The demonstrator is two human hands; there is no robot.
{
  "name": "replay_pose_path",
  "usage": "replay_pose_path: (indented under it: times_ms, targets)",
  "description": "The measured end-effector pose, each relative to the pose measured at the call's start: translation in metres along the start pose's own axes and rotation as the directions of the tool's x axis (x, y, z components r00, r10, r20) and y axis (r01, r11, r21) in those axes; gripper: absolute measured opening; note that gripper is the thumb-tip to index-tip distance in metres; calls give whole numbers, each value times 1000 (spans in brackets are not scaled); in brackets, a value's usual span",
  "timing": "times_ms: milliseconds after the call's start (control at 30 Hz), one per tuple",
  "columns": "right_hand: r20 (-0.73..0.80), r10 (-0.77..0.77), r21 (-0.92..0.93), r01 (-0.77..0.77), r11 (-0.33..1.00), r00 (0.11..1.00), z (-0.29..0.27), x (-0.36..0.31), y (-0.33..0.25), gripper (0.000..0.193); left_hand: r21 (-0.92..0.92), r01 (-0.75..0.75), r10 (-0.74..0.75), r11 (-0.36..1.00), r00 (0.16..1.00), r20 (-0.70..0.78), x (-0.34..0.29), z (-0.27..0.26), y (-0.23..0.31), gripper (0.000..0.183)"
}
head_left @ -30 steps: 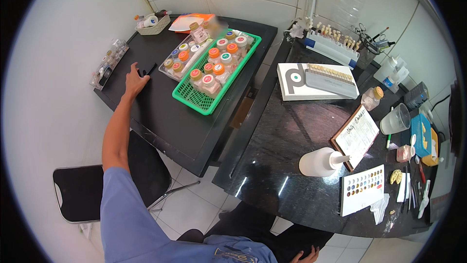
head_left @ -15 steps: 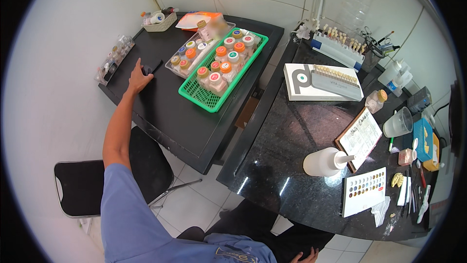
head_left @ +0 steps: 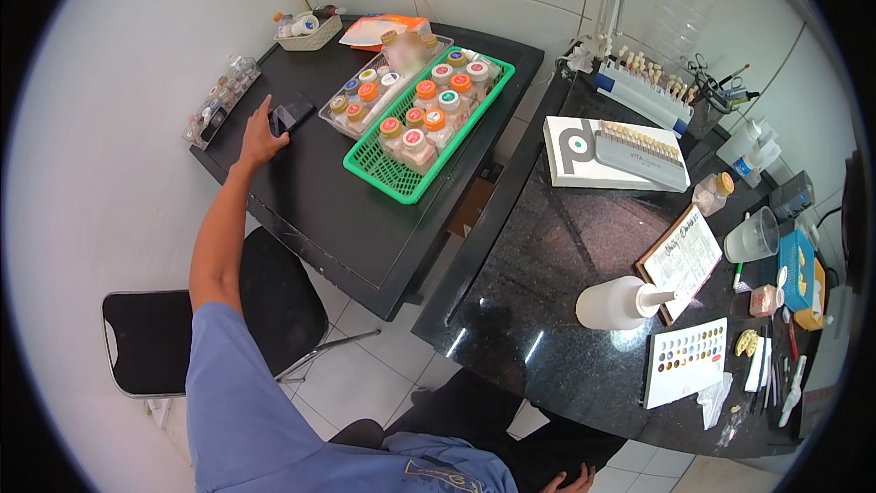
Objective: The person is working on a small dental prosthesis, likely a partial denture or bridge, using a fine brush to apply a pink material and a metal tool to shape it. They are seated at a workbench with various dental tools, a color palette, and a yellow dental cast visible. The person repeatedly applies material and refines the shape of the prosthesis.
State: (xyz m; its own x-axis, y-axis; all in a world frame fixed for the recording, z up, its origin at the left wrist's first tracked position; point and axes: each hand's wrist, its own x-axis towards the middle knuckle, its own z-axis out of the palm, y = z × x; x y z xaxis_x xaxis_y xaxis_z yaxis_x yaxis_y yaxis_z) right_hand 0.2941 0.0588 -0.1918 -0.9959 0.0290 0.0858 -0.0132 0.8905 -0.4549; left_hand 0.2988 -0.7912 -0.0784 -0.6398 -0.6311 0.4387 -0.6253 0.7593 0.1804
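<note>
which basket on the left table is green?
The perforated basket of capped jars, nearest the right edge of the table. Its colour sets it apart: the tray alongside is clear, and the basket in the back corner is cream.

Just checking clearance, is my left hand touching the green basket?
Apart: the head view plainly shows black tabletop between your left hand and the green basket.
</note>
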Motion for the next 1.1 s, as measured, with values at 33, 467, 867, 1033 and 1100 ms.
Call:
replay_pose_path:
  times_ms: [33,467,867,1033,1100]
  targets:
    - [1,-2,-5,2,1000,1000,0,0,0,46,29,-13,14,999,1000,-21,-1,0,3,94]
    - [-9,-8,-6,8,1000,1000,-1,2,-5,45,80,-55,60,995,996,-64,-5,-5,18,95]
    - [-8,-3,-14,3,1000,1000,-2,1,-5,47,91,-59,64,994,996,-59,-4,-1,13,96]
    - [-18,-9,-4,9,1000,1000,-1,2,-5,48,103,-56,62,993,997,-56,-3,-1,12,96]
    - [-21,-17,-3,17,1000,1000,-1,2,-4,48,107,-59,65,992,996,-60,-3,-1,12,96]
